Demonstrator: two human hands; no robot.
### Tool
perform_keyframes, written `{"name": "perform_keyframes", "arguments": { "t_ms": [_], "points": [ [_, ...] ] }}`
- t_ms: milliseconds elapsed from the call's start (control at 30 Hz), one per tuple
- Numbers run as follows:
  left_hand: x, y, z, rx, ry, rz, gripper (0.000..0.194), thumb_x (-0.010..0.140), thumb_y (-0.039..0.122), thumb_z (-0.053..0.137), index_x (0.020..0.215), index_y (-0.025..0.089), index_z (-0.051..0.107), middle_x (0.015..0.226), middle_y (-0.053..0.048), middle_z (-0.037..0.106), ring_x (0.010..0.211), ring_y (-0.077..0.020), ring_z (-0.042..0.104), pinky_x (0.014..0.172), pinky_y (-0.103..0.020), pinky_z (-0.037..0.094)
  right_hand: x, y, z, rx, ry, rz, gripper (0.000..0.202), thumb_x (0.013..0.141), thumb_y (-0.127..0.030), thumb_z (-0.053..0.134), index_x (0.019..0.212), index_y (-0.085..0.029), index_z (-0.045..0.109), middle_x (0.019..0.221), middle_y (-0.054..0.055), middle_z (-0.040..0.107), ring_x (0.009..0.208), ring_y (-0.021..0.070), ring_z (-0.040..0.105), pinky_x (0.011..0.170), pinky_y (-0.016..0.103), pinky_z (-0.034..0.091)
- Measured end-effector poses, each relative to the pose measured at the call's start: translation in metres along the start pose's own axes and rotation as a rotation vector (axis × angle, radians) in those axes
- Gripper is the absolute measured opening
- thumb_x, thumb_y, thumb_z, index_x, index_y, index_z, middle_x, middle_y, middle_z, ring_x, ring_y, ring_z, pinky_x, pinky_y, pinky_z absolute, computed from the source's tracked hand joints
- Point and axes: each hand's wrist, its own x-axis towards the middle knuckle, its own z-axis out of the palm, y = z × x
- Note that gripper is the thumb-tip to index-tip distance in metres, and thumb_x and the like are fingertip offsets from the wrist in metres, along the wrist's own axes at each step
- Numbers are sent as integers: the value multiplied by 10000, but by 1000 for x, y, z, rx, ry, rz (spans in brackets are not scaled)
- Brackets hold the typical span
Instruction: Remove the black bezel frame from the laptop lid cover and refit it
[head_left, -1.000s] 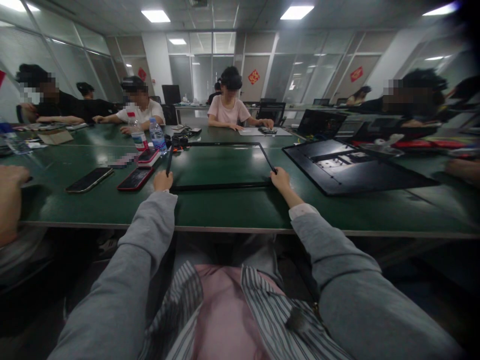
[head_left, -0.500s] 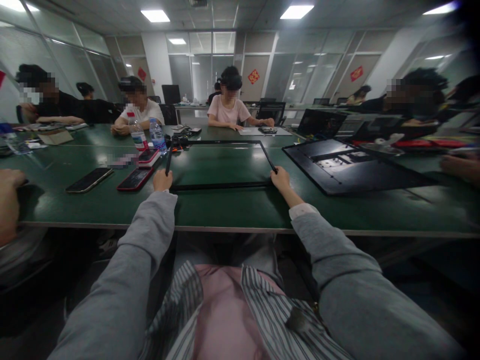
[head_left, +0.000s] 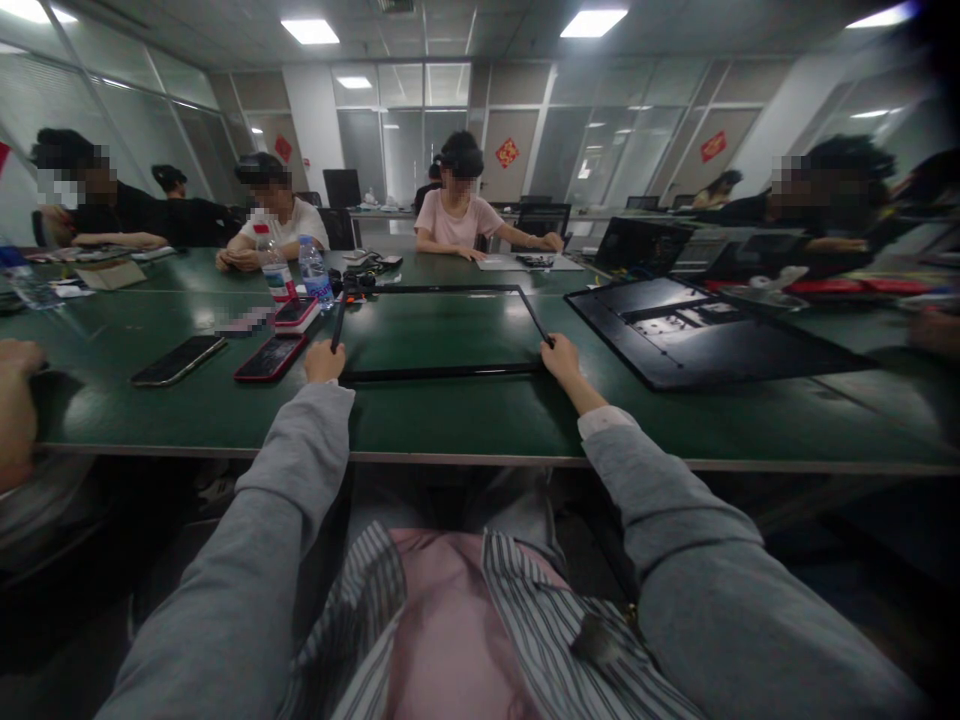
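Note:
A thin black rectangular frame (head_left: pixel 442 374), open in the middle like a monitor bezel, is held between my two hands over the green table (head_left: pixel 450 420). My left hand (head_left: pixel 325 362) is closed around its left side near the front corner. On the other side my right hand (head_left: pixel 561 358) grips the right bar, also close to the front corner. The table top shows through the opening. Whether the frame's far edge rests on the table I cannot tell. To the right lies a large black panel (head_left: pixel 720 345) with a metal-coloured part near its middle.
Left of the frame lie a dark phone (head_left: pixel 180 360), a red-edged phone (head_left: pixel 271 358) and another red-edged device (head_left: pixel 296 313). Two plastic bottles (head_left: pixel 315 272) stand behind them. A co-worker's hand (head_left: pixel 19 375) rests at the far left. Other people sit around the table.
The frame's far edge has dipped very slightly; my hands keep their grip almost unmoved. Across the table, a person's hand has shifted a little to the right.

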Motion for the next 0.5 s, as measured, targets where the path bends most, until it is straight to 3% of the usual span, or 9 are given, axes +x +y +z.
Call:
{"name": "perform_keyframes", "arguments": {
  "t_ms": [500],
  "points": [
    [2, -3, 3, 94, -6, 34, 426, 956, 369, 467, 1126, 102, 753, 1176, -251, 692, 1164, -358, 630, 1016, -457, 472, -2, -2, -1, -33, -17, 4, 395, 890, -204, 543, 1237, -80, 684, 1230, 213, 702, 1195, 315, 652, 1067, 444, 477]
  ]
}}
